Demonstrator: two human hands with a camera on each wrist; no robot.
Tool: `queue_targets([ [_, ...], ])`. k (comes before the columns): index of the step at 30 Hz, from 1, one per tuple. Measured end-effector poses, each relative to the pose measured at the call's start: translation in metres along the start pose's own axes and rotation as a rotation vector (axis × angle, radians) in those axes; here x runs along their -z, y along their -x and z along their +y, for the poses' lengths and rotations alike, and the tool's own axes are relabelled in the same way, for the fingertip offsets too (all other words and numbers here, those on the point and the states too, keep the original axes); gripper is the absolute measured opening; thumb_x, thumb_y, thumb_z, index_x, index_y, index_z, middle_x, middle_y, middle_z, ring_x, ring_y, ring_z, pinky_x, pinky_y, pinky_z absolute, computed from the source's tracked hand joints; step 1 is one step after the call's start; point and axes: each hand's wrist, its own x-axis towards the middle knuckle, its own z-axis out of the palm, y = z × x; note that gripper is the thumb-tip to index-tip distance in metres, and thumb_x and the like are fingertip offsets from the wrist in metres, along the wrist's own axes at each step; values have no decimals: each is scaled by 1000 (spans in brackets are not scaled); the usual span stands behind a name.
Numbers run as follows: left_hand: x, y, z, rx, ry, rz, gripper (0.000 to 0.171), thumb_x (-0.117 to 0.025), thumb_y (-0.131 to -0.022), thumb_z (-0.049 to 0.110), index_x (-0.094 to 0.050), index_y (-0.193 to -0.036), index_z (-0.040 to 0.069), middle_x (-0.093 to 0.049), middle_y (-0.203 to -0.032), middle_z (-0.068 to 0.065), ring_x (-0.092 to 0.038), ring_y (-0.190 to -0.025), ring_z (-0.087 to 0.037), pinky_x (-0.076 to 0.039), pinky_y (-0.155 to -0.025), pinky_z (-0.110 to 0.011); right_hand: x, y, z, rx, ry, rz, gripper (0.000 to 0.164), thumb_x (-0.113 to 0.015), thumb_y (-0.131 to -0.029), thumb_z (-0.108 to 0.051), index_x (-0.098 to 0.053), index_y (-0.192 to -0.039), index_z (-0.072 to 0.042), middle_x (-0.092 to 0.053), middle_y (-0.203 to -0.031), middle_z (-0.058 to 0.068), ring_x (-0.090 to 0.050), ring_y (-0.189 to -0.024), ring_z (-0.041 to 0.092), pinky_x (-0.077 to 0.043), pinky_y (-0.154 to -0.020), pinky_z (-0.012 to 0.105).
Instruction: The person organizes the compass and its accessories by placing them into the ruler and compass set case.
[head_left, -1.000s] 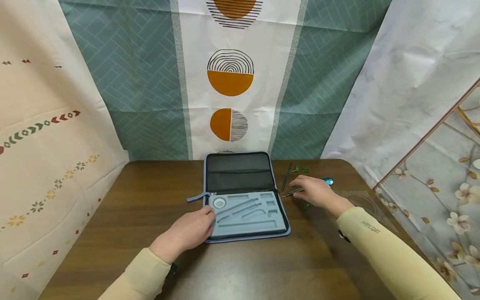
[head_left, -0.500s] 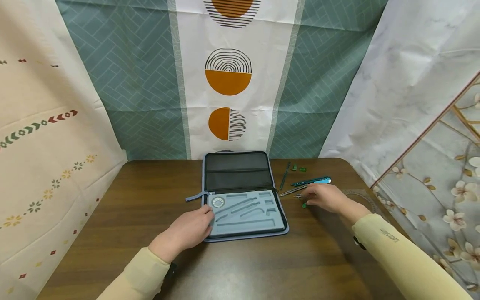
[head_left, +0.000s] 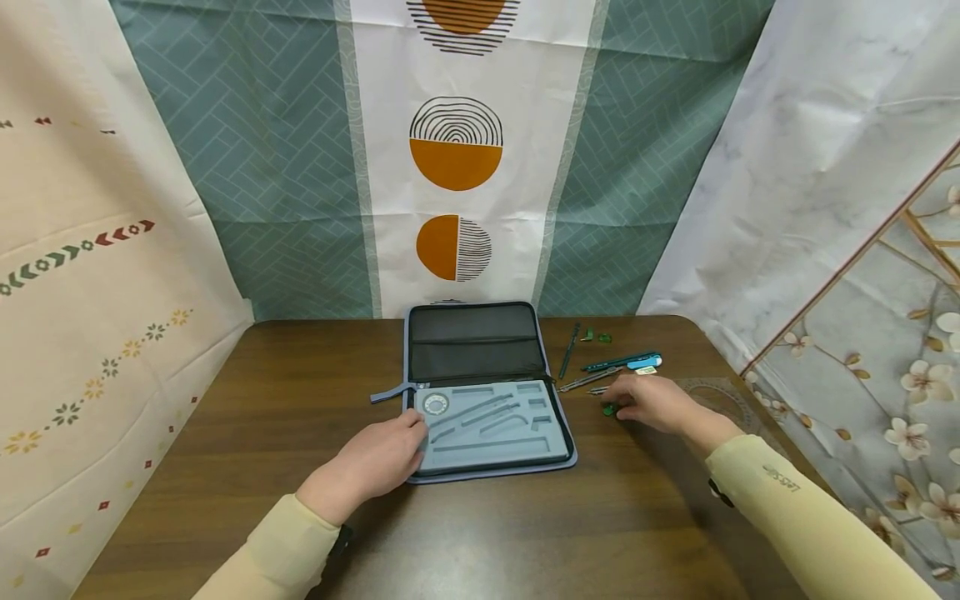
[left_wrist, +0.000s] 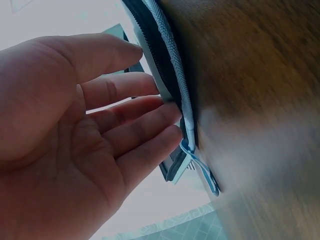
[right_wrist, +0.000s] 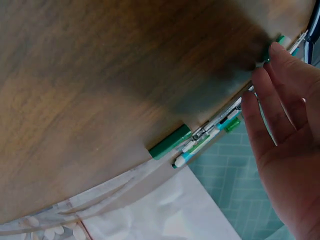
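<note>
Zip case (head_left: 476, 325): lying open at centre of wooden table (head_left: 480, 550); lid toward 12 o'clock, blue-grey foam insert (head_left: 468, 434) in the near half, white dial in its 10 o'clock corner.
Left hand (head_left: 384, 457): at the case's 8 o'clock edge; fingers relaxed and slightly bent, tips touching the side – nothing gripped.
Right hand (head_left: 651, 404): well off the case at 3 o'clock, fingers loosely bent, thumb tip right by small green piece (right_wrist: 281, 39); can't tell if pinched – fingers hide it.
Silver compass (head_left: 581, 382): between case and right hand, about 2–3 o'clock of case.
Dark green pencil (head_left: 570, 350): 2 o'clock of case.
Blue-capped pen (head_left: 643, 361): 12 o'clock of right hand.
Clear protractor (head_left: 738, 402): 3 o'clock, beyond right hand.
</note>
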Motion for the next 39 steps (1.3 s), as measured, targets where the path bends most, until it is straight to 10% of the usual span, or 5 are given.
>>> queue_targets([
  [39,1,-1,2,21,18,-23,24,-81,-98,7,-73,-118,-4,-68,-117,-16,-72,-91,-24,-63,-76,-37,-16,3,3,-17,65,95,17,-88,-93,-6,-82,-104,-17,-71,-103,-5,-74,-92,19,-62,-78,43],
])
